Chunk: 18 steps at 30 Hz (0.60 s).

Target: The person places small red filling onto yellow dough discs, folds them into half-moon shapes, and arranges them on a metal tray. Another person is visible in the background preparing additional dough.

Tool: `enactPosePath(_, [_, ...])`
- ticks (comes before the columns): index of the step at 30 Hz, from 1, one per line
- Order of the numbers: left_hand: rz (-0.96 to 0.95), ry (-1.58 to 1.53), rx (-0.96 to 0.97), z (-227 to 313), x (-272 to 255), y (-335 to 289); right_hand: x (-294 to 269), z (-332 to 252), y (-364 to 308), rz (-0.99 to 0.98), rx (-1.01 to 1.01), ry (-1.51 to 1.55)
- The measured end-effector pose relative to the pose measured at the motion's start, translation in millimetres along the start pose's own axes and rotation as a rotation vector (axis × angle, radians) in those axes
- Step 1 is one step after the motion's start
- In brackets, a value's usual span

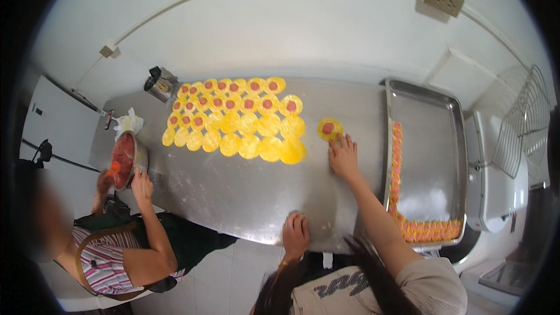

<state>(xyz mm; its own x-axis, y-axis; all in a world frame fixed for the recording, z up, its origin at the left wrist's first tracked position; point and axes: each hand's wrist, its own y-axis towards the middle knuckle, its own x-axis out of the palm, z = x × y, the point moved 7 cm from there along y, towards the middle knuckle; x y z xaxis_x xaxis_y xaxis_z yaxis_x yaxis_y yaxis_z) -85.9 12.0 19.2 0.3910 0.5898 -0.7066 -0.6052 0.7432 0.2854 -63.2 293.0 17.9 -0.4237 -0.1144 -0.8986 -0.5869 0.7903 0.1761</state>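
Head view: left of the tray (429, 157), right hand (344, 156) touches one meat-topped wrapper (328, 129), fingers slightly apart; left hand (296, 235) curls fingers together. Many wrappers (230, 144) are bare, the tray only partly filled.

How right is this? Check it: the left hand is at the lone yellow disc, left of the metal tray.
Not left: the head view shows the right hand at the lone yellow disc, left of the metal tray.

My right arm (379, 216) stretched forward, forearm slanting inward; I have the right hand (344, 156) palm down, fingers extended. Left hand (296, 234) low, fingers loosely bent.
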Motion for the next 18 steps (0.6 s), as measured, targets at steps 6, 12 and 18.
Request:
enactPosePath(6, [-0.026,0.032,0.019,3,1,1,-37,-19,-165,-0.069,-0.039,0.035])
enactPosePath(12, [-0.116,-0.093,0.032,8,23,38,-51,-15,-209,0.028,0.024,0.265])
enactPosePath(18, [-0.176,-0.097,0.049,12,42,57,-39,18,-183,0.151,0.324,0.347])
